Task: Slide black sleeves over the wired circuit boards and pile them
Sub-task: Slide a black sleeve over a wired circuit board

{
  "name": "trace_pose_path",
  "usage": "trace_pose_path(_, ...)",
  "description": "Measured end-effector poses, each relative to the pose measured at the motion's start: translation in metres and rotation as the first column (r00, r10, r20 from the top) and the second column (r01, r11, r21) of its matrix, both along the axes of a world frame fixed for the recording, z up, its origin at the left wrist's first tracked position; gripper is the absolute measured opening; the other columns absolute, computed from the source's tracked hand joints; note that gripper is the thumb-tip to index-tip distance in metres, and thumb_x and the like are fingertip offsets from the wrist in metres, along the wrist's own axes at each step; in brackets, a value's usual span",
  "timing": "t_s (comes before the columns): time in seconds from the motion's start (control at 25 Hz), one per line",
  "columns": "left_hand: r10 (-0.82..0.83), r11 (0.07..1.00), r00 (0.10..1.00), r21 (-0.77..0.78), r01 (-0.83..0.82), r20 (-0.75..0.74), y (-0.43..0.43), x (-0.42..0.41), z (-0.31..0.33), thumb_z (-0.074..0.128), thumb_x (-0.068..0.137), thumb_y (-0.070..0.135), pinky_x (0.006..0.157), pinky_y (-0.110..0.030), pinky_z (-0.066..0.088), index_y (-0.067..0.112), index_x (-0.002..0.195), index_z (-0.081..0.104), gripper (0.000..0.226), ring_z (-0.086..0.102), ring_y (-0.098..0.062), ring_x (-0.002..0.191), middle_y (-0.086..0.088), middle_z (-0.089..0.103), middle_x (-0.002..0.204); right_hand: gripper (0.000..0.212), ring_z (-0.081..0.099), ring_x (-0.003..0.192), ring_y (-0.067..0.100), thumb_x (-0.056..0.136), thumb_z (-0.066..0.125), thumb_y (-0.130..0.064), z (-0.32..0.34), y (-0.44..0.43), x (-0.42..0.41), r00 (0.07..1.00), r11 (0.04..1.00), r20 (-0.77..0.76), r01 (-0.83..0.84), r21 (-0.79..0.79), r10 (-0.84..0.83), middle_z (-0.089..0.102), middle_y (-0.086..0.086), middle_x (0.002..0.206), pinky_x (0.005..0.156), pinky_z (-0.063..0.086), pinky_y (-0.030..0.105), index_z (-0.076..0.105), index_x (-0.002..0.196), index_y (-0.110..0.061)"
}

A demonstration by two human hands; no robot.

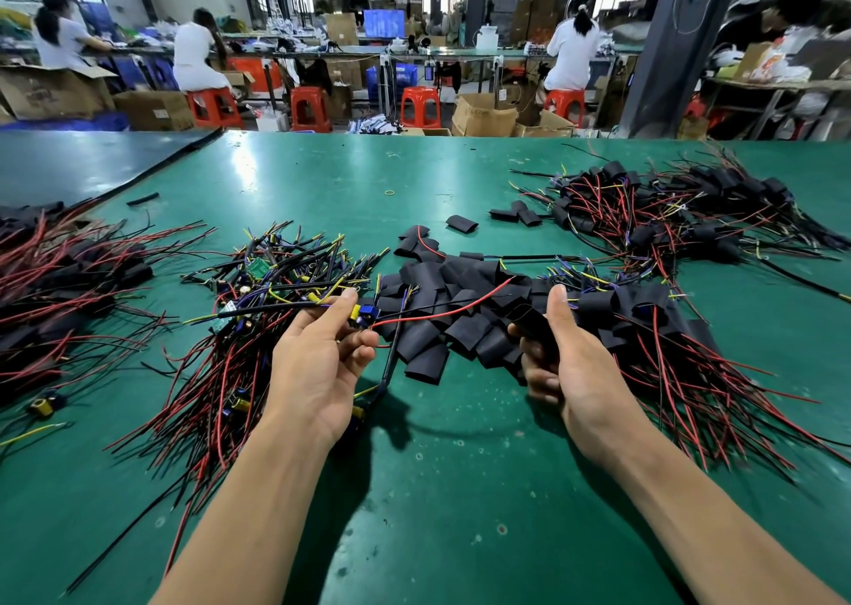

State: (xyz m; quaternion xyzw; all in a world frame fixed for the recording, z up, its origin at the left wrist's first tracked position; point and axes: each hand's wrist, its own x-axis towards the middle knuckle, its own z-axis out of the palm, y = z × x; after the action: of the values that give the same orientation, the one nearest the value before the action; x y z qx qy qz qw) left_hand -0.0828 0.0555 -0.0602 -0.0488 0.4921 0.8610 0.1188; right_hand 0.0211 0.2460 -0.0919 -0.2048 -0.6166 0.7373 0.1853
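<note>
My left hand (322, 356) pinches a wired circuit board (364, 316) with blue and yellow parts; its red wire arcs right over the loose sleeves. My right hand (559, 351) grips a black sleeve (529, 319), thumb pointing up. Between the hands lies a heap of loose black sleeves (442, 319). A tangle of bare wired boards (258, 296) lies left of my left hand. Sleeved boards form a pile (654, 323) right of my right hand.
The green table (460, 489) carries another sleeved pile at the far right (681, 217) and one at the left edge (60, 282). Stray sleeves (462, 222) and a rubber band (389, 192) lie mid-table. People sit on red stools at benches behind.
</note>
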Motion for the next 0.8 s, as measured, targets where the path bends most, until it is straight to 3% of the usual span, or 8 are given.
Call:
trace_pose_path(0.36, -0.02, 0.998, 1.0, -0.055, 0.02, -0.002, 0.0, 0.003, -0.002, 0.07, 0.09, 0.014, 0.038, -0.015, 0.043, 0.015, 0.083, 0.057, 0.015, 0.053, -0.007, 0.04, 0.006, 0.057, 0.053, 0.069, 0.02, 0.045, 0.009, 0.061, 0.058, -0.091, 0.008, -0.006, 0.004, 0.99, 0.994, -0.111, -0.097, -0.048, 0.091, 0.032, -0.007, 0.061, 0.04, 0.022, 0.02, 0.074, 0.071, -0.025)
trace_pose_path(0.64, -0.014, 0.997, 0.999, -0.078, 0.011, -0.03, 0.0, 0.002, -0.004, 0.07, 0.09, 0.013, 0.037, -0.017, 0.042, 0.013, 0.083, 0.057, 0.015, 0.054, -0.01, 0.04, 0.002, 0.058, 0.06, 0.063, 0.021, 0.043, 0.01, 0.07, 0.051, -0.082, 0.015, -0.009, 0.008, 0.994, 0.996, -0.091, -0.06, -0.064, 0.054, 0.032, -0.005, 0.06, 0.042, 0.022, 0.022, 0.071, 0.063, -0.023)
trace_pose_path(0.8, -0.016, 0.996, 0.998, -0.092, 0.011, -0.061, 0.001, 0.001, -0.007, 0.07, 0.09, 0.012, 0.036, -0.018, 0.041, 0.013, 0.084, 0.057, 0.014, 0.054, -0.011, 0.039, 0.002, 0.059, 0.059, 0.062, 0.019, 0.041, 0.009, 0.071, 0.052, -0.08, 0.019, -0.01, 0.008, 0.993, 0.996, -0.114, -0.037, -0.076, 0.029, 0.028, -0.002, 0.06, 0.042, 0.014, 0.024, 0.067, 0.057, -0.021)
